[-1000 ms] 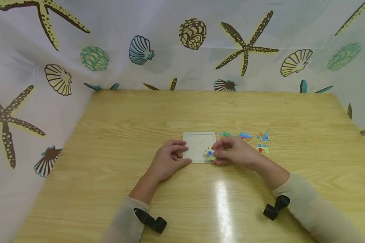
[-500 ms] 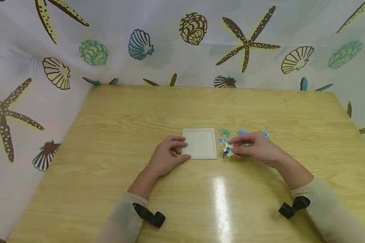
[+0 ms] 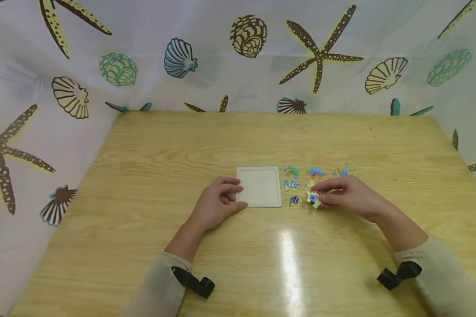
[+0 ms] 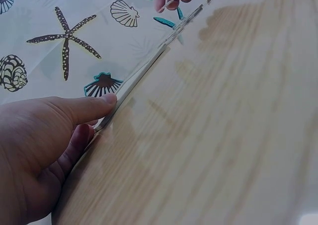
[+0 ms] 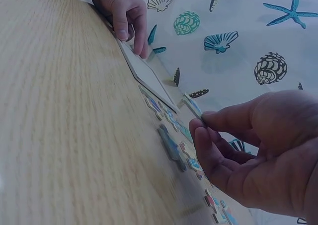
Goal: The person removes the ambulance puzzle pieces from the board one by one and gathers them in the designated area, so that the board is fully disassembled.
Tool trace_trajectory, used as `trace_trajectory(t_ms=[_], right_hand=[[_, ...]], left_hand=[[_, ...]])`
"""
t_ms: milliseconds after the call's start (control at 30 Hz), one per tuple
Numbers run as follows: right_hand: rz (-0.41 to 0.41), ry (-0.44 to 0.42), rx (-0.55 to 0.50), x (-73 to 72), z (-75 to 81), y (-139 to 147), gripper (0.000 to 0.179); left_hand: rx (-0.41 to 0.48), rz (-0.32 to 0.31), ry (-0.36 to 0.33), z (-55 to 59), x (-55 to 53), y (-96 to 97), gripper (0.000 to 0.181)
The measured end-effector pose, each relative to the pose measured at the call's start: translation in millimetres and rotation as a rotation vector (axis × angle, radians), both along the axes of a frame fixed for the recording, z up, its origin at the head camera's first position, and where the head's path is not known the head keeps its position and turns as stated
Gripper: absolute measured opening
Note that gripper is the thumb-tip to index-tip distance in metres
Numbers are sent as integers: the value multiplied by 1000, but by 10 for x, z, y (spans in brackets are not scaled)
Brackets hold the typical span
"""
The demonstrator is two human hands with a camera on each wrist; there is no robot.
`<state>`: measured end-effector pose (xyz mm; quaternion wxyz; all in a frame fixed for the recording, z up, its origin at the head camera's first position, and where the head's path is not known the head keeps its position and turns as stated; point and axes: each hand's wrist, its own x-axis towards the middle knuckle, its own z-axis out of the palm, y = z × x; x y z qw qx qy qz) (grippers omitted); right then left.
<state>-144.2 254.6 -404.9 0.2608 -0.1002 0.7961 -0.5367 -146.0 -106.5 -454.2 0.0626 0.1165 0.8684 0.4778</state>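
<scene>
My right hand (image 3: 353,198) pinches a jigsaw puzzle piece (image 3: 312,199), yellow and white with a blue round mark, between thumb and fingertips. In the right wrist view this piece (image 5: 193,106) is seen nearly edge-on, raised above the table. My left hand (image 3: 216,204) holds the left edge of a square white puzzle tray (image 3: 258,187) with a raised rim. Its thumb lies at the tray's near left corner, as the left wrist view of the rim (image 4: 141,68) also shows. No piece lies inside the tray.
Right of the tray lie several colourful puzzle pieces in rows, among them a green one (image 3: 291,171), a blue one (image 3: 316,171) and a purple-blue one (image 3: 295,200). My right hand partly covers others. A shell-patterned cloth (image 3: 214,66) hangs behind the wooden table (image 3: 182,149).
My right hand has carried the pinched piece rightward, from over the tray's near right corner to beside the loose pieces. My left hand stays at the tray. The head view has shifted slightly.
</scene>
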Motion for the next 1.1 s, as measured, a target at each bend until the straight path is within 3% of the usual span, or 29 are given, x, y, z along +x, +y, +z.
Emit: trace_trajectory(t_ms=[267, 867, 1100], right_hand=[[8, 66, 93, 47, 74, 162, 35], [-18, 181, 282, 137, -20, 449, 28], [-41, 247, 411, 135, -29, 448, 22]], left_hand=[[3, 11, -9, 30, 14, -3, 38], [9, -1, 6, 23, 27, -4, 37], [14, 12, 11, 13, 31, -12, 36]])
